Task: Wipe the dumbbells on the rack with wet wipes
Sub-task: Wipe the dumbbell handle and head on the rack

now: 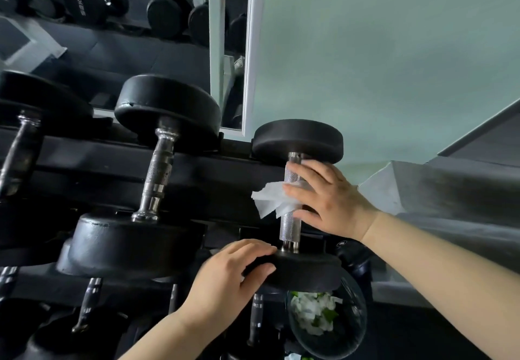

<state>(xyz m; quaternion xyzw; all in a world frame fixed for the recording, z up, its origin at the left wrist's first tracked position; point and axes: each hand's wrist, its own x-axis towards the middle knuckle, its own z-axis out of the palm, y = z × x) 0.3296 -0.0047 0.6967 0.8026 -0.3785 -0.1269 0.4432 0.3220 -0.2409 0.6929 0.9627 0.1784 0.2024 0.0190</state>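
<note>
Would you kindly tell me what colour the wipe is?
The wipe is white; head view.

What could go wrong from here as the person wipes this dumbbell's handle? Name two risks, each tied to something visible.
1. The left hand grips only the edge of the near head of the dumbbell; if it slips forward, it might fall on the glass bowl seen just below.
2. The right hand holds the wet wipe round the knurled handle; the rough metal may shred the wipe, whose loose corner sticks out unused.
</note>
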